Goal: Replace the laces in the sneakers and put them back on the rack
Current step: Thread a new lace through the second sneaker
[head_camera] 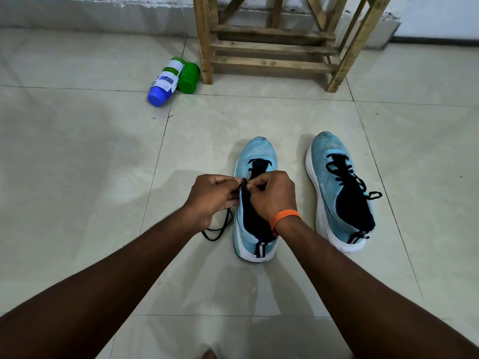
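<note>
Two light blue sneakers with white soles stand on the tiled floor, toes pointing away from me. The left sneaker [258, 154] is laced only near the toe. My left hand [211, 199] pinches a black lace [220, 229] at the shoe's left eyelet edge, and the lace's slack loops onto the floor beside the shoe. My right hand [272, 195], an orange band on its wrist, pinches the same lace end over the tongue. The right sneaker [334, 177] is fully laced with a black lace and stands untouched.
A wooden shoe rack [274, 47] stands against the wall straight ahead. A white bottle with a blue cap [166, 81] lies on the floor left of the rack, next to a green container [189, 77].
</note>
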